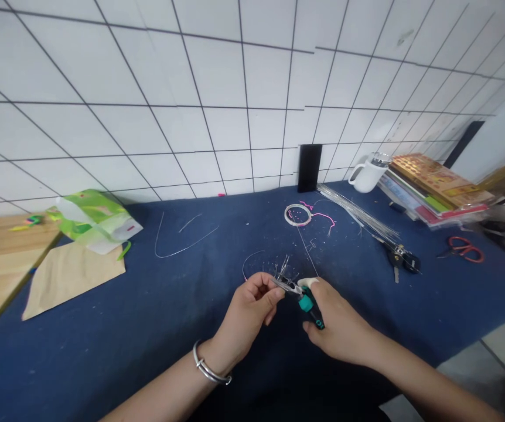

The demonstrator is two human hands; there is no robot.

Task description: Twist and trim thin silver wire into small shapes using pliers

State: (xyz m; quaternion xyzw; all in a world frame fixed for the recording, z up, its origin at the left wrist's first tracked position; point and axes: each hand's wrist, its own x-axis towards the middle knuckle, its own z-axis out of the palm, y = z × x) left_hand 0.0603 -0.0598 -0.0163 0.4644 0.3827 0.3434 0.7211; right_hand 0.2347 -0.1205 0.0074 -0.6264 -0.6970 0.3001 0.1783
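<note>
My right hand (338, 319) is closed around pliers (306, 302) with black and green handles. A piece of white wrap shows near its index finger. The metal jaws of the pliers reach left to the fingertips of my left hand (252, 308). That hand is pinched on a thin wire (252, 255), whose free end curves up and away with a small pink spot near the fingers. What the jaws touch is too small to make out. Beyond both hands lie short wire offcuts (285, 266) on the dark blue cloth (182, 305).
Past the hands lies a white ring (297, 215) with pink thread. Further right are a bundle of straight wires (358, 211), keys (396, 261), red-handled scissors (466, 249), a white mug (368, 174) and stacked books (437, 187). A black phone-like slab (309, 168) leans on the tiles. Green packaging (89, 220) lies left.
</note>
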